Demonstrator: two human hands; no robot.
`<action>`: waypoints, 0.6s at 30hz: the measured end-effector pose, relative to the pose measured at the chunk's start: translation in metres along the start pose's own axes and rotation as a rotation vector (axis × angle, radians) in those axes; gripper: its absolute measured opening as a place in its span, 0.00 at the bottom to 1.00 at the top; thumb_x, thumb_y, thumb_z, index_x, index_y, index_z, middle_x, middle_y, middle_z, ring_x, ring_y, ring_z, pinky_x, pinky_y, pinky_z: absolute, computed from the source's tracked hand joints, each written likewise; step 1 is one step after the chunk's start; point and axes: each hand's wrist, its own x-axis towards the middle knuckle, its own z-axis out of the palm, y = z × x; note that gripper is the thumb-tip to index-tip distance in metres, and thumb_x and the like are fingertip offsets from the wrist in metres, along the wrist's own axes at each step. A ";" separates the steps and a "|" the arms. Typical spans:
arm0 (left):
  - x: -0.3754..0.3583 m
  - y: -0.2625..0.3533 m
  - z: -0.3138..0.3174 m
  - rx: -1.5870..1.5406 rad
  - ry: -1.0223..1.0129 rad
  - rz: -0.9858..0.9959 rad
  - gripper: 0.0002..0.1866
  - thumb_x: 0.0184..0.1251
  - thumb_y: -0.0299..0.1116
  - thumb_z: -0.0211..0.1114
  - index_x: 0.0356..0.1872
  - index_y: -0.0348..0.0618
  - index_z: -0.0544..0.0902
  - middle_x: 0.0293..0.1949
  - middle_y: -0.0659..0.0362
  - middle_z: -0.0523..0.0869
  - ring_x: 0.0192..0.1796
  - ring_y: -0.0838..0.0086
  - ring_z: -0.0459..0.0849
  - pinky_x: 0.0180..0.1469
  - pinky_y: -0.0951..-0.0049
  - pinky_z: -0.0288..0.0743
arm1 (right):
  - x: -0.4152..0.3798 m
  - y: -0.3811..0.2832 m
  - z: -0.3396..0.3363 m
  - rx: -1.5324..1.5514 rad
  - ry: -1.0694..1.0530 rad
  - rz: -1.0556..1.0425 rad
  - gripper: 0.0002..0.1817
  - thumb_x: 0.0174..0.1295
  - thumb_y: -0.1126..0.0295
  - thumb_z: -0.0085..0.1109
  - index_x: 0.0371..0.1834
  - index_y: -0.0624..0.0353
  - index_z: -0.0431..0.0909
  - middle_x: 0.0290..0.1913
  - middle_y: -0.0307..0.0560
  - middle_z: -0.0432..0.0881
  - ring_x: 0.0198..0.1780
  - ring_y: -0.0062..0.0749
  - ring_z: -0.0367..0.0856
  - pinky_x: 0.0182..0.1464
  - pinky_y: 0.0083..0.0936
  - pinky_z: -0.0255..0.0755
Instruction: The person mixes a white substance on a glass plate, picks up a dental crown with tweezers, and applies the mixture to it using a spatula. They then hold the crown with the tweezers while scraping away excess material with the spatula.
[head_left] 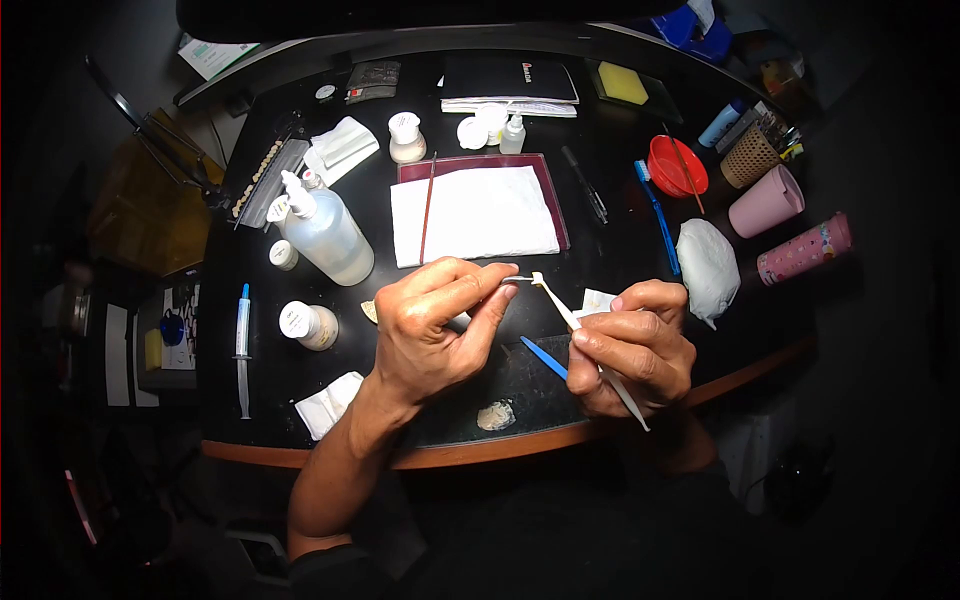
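Observation:
My left hand (430,310) is closed in a pinch, thumb and forefinger around a thin metal piece (517,280). Its end meets a small pale tooth-like piece (538,280) in front of me. Between the fingers of my right hand (640,350) runs a slim white stick-like tool (562,308), its upper tip at the pale piece and its other end slanting down past the palm. A blue pointed tool (545,357) shows beside the right fingers, its far part hidden behind them. Just beyond the right fingertips lies a white paper piece (597,302).
Past my hands, a white paper towel (490,215) and a brush (429,210) rest on a maroon tray (558,205). A spray bottle (335,240), jar (309,325) and syringe (243,345) stand or lie left. Right are a red bowl (668,172), blue toothbrush (658,220) and white bag (708,268).

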 end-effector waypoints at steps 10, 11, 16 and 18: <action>0.000 0.001 -0.001 -0.005 -0.019 -0.013 0.09 0.64 0.17 0.75 0.45 0.34 0.94 0.30 0.53 0.92 0.30 0.74 0.90 0.33 0.77 0.80 | 0.000 0.001 -0.001 -0.001 0.014 -0.003 0.15 0.57 0.77 0.76 0.48 0.53 0.90 0.39 0.35 0.92 0.43 0.30 0.79 0.47 0.25 0.74; 0.000 0.001 -0.002 -0.006 -0.028 -0.020 0.09 0.65 0.17 0.75 0.45 0.33 0.94 0.30 0.53 0.92 0.30 0.73 0.91 0.33 0.77 0.80 | 0.000 0.000 -0.001 -0.011 0.019 0.001 0.15 0.57 0.77 0.76 0.49 0.53 0.89 0.39 0.35 0.92 0.42 0.29 0.80 0.47 0.25 0.74; -0.002 -0.001 0.002 -0.041 -0.031 -0.046 0.06 0.66 0.22 0.76 0.43 0.34 0.93 0.26 0.53 0.90 0.25 0.73 0.88 0.28 0.75 0.77 | 0.004 0.002 -0.001 -0.032 0.019 -0.001 0.14 0.60 0.77 0.75 0.50 0.56 0.89 0.38 0.37 0.93 0.37 0.27 0.82 0.47 0.26 0.75; -0.003 -0.001 0.002 -0.044 -0.044 -0.051 0.06 0.66 0.22 0.76 0.43 0.34 0.93 0.26 0.53 0.90 0.24 0.73 0.87 0.27 0.75 0.76 | 0.005 0.005 0.000 -0.020 0.015 -0.010 0.14 0.60 0.77 0.75 0.50 0.56 0.89 0.38 0.38 0.93 0.36 0.26 0.83 0.47 0.26 0.75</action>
